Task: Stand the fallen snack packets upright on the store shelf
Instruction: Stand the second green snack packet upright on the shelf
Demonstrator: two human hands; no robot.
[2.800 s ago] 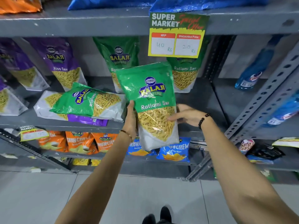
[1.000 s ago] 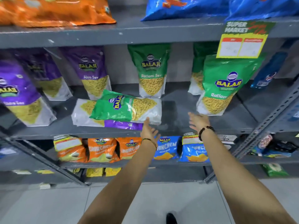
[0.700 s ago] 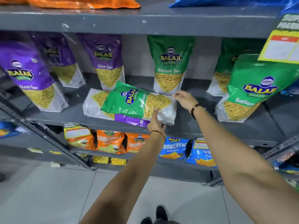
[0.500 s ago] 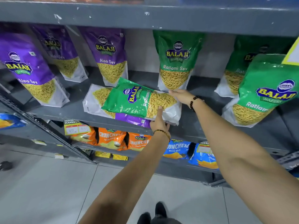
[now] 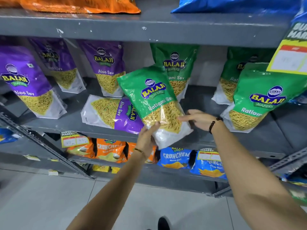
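Observation:
A green Ratlami Sev packet (image 5: 153, 100) is held up off the middle shelf (image 5: 73, 121), tilted with its top leaning left. My left hand (image 5: 147, 138) grips its lower left corner. My right hand (image 5: 198, 119) holds its lower right side. Beneath where it lay, a purple Aloo Sev packet (image 5: 113, 112) lies flat on its side on the shelf. Another green packet (image 5: 259, 100) stands upright at the right front.
Purple Aloo Sev packets (image 5: 26, 82) stand at the left and green packets (image 5: 176, 68) at the back. A yellow price tag (image 5: 292, 53) hangs from the upper shelf at right. Orange and blue Crunchem bags (image 5: 176, 157) fill the lower shelf.
Both hands closed on the green packet lying on the purple one and lifted it up toward upright. The purple packet is now uncovered.

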